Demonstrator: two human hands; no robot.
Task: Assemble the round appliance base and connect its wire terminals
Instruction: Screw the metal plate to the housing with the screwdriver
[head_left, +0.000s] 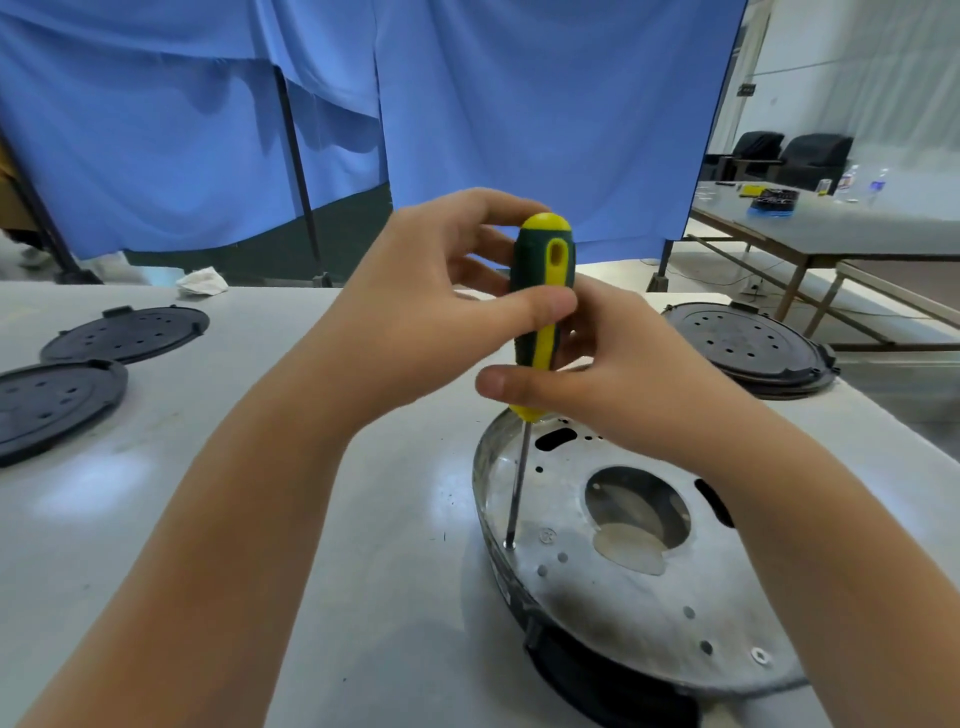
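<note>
- Round appliance base (649, 587): screwdriver (543, 306) tip seated in near-left screw (509, 545).
- Left hand (415, 312), right hand (618, 374): both curled around handle.
- Risk: tilted shaft may slip off screw.

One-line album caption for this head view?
Both hands hold a screwdriver upright on the metal base.

We see a blue curtain (519, 104) hanging on a dark frame behind the white worktable (260, 467), and a crumpled white cloth (201, 281) lies at the table's far edge just below the curtain's hem. To the right of the curtain stands a long grey side table (857, 228) carrying clear bottles (862, 182) and a dark tray (774, 200). Behind that side table we make out two black chairs (789, 153) against the wall.
</note>
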